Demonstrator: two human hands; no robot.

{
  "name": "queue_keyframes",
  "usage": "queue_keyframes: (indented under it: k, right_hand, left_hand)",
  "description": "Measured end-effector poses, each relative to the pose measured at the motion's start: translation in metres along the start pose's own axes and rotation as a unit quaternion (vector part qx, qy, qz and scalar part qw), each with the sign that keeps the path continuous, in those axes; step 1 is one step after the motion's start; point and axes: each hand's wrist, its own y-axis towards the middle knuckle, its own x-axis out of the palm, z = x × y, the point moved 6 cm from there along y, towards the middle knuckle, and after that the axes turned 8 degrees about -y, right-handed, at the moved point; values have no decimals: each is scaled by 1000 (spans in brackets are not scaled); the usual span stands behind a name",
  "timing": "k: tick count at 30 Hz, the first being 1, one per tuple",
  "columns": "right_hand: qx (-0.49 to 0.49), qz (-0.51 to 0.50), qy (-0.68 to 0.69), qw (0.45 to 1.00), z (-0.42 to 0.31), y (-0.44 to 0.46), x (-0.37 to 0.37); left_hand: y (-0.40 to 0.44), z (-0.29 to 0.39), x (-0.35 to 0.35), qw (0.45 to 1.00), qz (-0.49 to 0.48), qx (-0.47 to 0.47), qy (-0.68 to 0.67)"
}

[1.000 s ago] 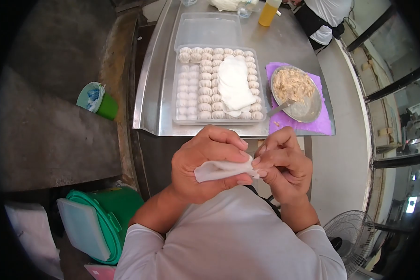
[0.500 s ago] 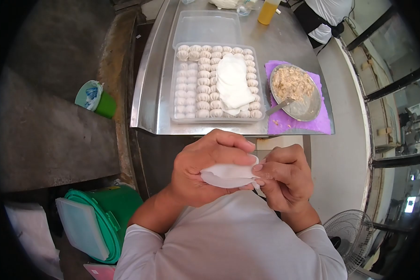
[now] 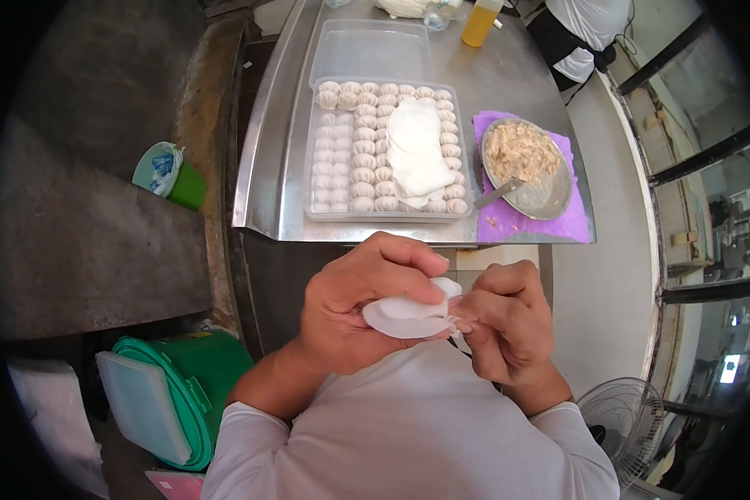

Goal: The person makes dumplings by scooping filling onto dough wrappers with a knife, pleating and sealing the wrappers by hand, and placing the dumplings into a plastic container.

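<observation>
A round white dumpling wrapper [image 3: 400,318] rests in my left hand [image 3: 350,304], whose curled fingers and thumb hold it. My right hand [image 3: 508,325] pinches its right edge, where small folds show. Whatever lies inside the wrapper is hidden. Beyond my hands, a clear plastic container [image 3: 312,167] on the steel table holds rows of pleated dumplings [image 3: 363,159]. Stacked flat wrappers [image 3: 417,146] lie over part of those rows. To the right, a metal bowl [image 3: 550,200] contains pale minced filling [image 3: 521,150], with a spatula [image 3: 500,193] leaning over its rim.
The bowl sits on a purple cloth [image 3: 579,221] at the steel table's [image 3: 267,167] right corner. A bottle of yellow liquid [image 3: 480,23] stands farther back, near another person [image 3: 587,21]. Green bins [image 3: 217,367] are on the left; a fan [image 3: 625,425] stands at lower right.
The wrapper has turned a little in my hands, and its edge by my right fingers looks more gathered. My right fingers have shifted slightly along it.
</observation>
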Motion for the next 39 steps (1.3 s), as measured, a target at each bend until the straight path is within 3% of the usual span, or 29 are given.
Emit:
queue_keyframes:
  k: [3, 6, 8, 9, 11, 13, 15, 16, 18, 20, 25, 26, 28, 30, 32, 35, 37, 39]
  right_hand:
    - [35, 49, 52, 997, 3, -2, 1]
    - [-8, 8, 2, 1000, 1, 1, 1]
    - [-5, -3, 5, 1000, 2, 1, 1]
    - [-2, -14, 8, 1000, 3, 1, 1]
    - [-3, -1, 20, 1000, 7, -1, 2]
    - [-4, 12, 33, 999, 5, -2, 5]
    - [132, 93, 175, 971, 14, -4, 8]
    - [132, 93, 175, 971, 17, -3, 5]
    - [23, 6, 49, 999, 11, 3, 2]
    - [9, 2, 41, 999, 13, 3, 3]
    - [5, 9, 63, 998, 10, 3, 4]
    - [51, 31, 93, 994, 11, 4, 5]
    - [95, 51, 124, 986, 17, 3, 3]
    - [28, 21, 78, 996, 19, 2, 3]
    - [28, 20, 77, 996, 21, 1, 2]
    - [4, 31, 77, 997, 24, 0, -1]
    - [-21, 44, 80, 996, 24, -2, -7]
    - [48, 39, 120, 991, 32, 0, -14]
  left_hand:
    - [6, 1, 6, 998, -43, -20, 38]
    - [4, 0, 11, 997, -62, -15, 53]
    - [-5, -9, 5, 989, 93, -35, -109]
    - [-6, -11, 1, 989, 93, -36, -109]
    - [-3, -6, 1, 1000, -6, 8, 11]
    - [3, -4, 3, 999, -30, 13, 26]
    - [5, -4, 5, 998, -53, 18, 41]
    - [6, -5, 5, 997, -52, 22, 45]
    - [3, -7, 10, 997, -52, 25, 49]
    - [-5, -14, 6, 991, 92, -2, -95]
    - [1, -11, 3, 999, -6, 32, 15]
    - [2, -10, 5, 999, -25, 27, 33]
    - [3, -10, 5, 999, -20, 25, 33]
    - [2, -12, 12, 999, -15, 23, 33]
    - [-4, -21, 11, 990, 105, 32, -92]
    - [-1, -19, 11, 998, 18, 51, 18]
    - [2, -20, 18, 999, 15, 37, 9]
    - [6, -21, 27, 1000, 12, 26, 1]
